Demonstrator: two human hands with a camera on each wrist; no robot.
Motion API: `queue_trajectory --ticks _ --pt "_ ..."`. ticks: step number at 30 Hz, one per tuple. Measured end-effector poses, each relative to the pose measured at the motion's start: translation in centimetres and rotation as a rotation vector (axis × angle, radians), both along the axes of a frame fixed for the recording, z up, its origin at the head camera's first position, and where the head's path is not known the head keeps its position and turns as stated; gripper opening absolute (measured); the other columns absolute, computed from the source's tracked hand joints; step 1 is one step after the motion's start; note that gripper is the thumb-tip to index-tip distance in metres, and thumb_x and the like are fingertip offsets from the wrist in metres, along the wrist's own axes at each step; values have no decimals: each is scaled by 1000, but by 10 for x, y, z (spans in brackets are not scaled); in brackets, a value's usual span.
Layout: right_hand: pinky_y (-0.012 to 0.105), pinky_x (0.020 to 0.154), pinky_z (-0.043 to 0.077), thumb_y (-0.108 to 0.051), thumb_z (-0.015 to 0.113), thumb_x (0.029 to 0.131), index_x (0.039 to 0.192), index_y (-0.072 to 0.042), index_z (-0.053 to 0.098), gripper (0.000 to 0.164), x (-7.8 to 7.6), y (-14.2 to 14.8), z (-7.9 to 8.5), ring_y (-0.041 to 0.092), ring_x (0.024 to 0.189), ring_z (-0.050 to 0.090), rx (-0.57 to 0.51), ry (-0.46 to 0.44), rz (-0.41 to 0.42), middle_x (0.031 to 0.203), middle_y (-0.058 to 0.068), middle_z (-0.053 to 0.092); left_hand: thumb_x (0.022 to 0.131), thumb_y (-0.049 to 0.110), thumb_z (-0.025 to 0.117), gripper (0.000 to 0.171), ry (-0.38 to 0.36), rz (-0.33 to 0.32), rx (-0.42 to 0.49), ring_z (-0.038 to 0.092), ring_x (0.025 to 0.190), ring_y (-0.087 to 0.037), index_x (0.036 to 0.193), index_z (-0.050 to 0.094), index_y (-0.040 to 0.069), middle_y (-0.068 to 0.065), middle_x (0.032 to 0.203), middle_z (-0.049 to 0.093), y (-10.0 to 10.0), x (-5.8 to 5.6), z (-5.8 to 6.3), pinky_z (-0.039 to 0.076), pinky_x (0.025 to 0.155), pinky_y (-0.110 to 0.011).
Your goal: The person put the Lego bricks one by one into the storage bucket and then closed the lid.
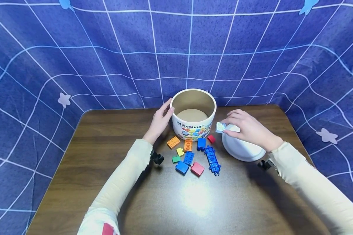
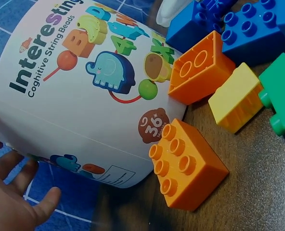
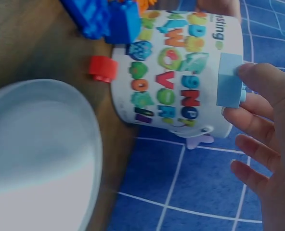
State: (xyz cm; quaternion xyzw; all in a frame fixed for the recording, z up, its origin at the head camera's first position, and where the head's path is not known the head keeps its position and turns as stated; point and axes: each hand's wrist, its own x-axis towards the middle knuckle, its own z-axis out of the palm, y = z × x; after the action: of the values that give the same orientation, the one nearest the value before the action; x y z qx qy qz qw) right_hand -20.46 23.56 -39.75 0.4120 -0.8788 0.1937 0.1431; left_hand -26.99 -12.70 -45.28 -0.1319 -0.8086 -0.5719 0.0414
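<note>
A white printed bucket (image 1: 176, 125) stands upright at the back of the table, its inside bare. My left hand (image 1: 159, 123) rests against the bucket's left side near the rim, and its fingers look spread in the left wrist view. Between thumb and fingers, my right hand (image 1: 247, 128) pinches a light blue toy brick (image 3: 229, 79), held just right of the bucket and over the edge of a white lid (image 1: 244, 151). In front of the bucket lie an orange brick (image 2: 193, 168), a second orange brick (image 1: 188, 145), a yellow brick (image 2: 236, 98) and a green brick (image 1: 176, 159).
Several more pieces lie there: blue bricks (image 1: 182, 167), a pinkish-red brick (image 1: 197, 169), a small red brick (image 3: 103, 68) and a long blue wheelless chassis piece (image 1: 212, 159). A blue gridded cloth (image 1: 176, 62) hangs behind and beside the brown table (image 1: 106, 137).
</note>
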Motion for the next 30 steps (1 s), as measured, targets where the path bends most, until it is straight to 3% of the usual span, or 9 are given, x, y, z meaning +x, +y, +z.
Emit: queue_trajectory --ticks 15,24,30 --pt "51 97 50 -15 83 88 110 -1 76 27 -28 -24 35 33 107 60 -34 9 22 105 12 72 111 31 52 55 -6 2 -20 46 147 -28 161 40 12 -8 164 43 -1 1 3 41 119 -44" --pt "50 97 50 -15 80 92 109 0 75 23 -49 -46 43 34 107 59 -51 -7 -3 104 14 73 111 28 51 54 -11 7 -25 47 145 -28 161 40 11 -10 163 44 -1 1 4 40 119 -43" --pt "49 97 50 -21 78 95 112 -2 76 26 -61 -57 46 32 108 58 -17 -67 -48 106 12 73 111 30 50 55 -22 11 -25 47 146 -27 162 39 13 -9 164 42 1 3 3 39 120 -42"
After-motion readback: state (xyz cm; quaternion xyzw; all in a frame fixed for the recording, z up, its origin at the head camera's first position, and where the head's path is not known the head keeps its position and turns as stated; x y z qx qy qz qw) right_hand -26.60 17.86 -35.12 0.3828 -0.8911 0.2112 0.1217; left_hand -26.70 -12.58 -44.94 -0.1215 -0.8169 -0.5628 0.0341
